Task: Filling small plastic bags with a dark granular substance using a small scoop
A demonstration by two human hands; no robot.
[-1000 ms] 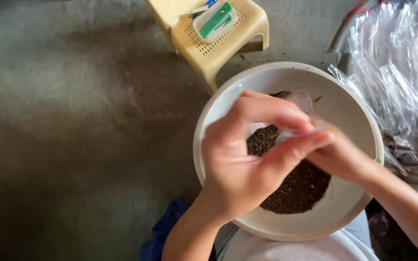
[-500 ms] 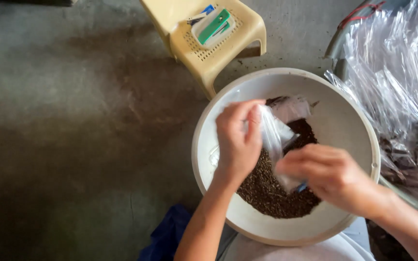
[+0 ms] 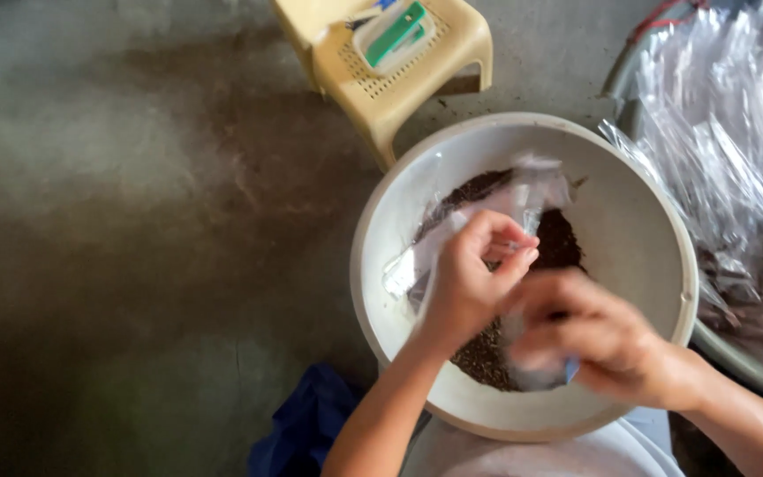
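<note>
A white bowl (image 3: pixel 646 230) on the floor holds dark seeds (image 3: pixel 567 243). Over it, the left hand (image 3: pixel 474 287) pinches the mouth of a clear bag (image 3: pixel 532 190). The blurred right hand (image 3: pixel 598 340) grips the bag's lower end. More bags (image 3: pixel 726 132) fill a basin at right.

floor: grey stained concrete (image 3: pixel 134 221) | furniture: pale yellow plastic stool (image 3: pixel 399 79) | light: soft daylight
</note>
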